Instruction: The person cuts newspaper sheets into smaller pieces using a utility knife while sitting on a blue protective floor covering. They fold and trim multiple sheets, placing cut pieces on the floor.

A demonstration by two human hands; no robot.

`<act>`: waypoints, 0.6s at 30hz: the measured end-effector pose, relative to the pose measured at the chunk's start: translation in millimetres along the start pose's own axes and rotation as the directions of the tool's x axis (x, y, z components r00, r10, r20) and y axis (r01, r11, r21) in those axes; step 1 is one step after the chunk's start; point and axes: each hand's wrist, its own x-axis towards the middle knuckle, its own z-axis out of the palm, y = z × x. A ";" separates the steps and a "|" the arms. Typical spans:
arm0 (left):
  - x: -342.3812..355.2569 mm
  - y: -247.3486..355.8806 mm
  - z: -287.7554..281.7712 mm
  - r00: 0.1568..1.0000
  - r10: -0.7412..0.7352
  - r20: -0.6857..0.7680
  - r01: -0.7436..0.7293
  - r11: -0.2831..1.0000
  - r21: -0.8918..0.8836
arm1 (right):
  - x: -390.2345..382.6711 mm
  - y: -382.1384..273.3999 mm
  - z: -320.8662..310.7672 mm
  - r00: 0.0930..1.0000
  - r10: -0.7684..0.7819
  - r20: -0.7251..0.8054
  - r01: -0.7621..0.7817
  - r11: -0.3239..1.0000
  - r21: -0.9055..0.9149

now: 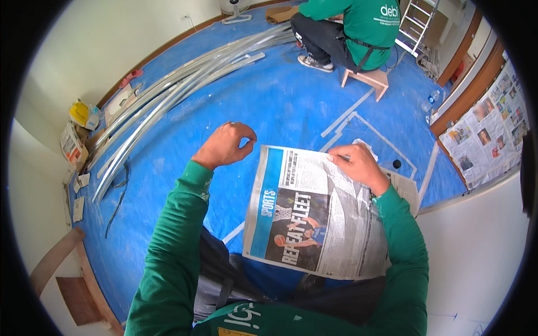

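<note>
Head view showed the right hand (pixel 358 166) pinching the top edge of a newspaper (pixel 314 213), holding it flat over the lap above the blue floor sheet (pixel 269 106). The left hand (pixel 227 144) hovered empty beside it, fingers loosely curled.

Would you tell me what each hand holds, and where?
The right hand holds the newspaper by its top edge; the left hand holds nothing.

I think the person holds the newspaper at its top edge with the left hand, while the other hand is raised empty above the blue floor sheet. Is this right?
Not quite: the head view shows the right hand gripping the newspaper at its top edge. The left hand is the empty one, raised above the blue floor sheet.
</note>
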 end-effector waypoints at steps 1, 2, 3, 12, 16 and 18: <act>1.0 2.4 1.2 0.998 -0.018 -0.060 0.015 0.999 -0.052 | -0.4 0.2 0.7 1.000 -0.002 -0.012 0.002 1.000 0.001; 0.6 6.7 4.0 0.993 -0.070 -0.094 0.060 0.993 -0.100 | -2.0 -0.6 2.9 1.000 0.003 -0.017 -0.003 1.000 0.008; 3.5 12.6 8.8 0.991 -0.009 -0.131 -0.008 0.992 -0.125 | -1.7 -1.0 3.5 1.000 0.026 -0.005 -0.026 1.000 0.012; 24.5 81.9 71.3 0.988 -0.002 0.157 0.028 0.986 -0.164 | -4.6 -6.7 15.8 0.988 -0.153 -0.026 0.153 0.988 -0.026; 22.9 82.3 71.6 0.994 0.020 0.106 -0.014 0.998 -0.058 | -6.2 -2.0 18.7 0.985 -0.172 -0.029 0.172 0.985 0.010; 23.1 74.0 64.0 0.996 0.038 0.079 -0.041 0.999 0.031 | -4.4 2.0 18.7 0.986 -0.165 -0.022 0.165 0.986 0.009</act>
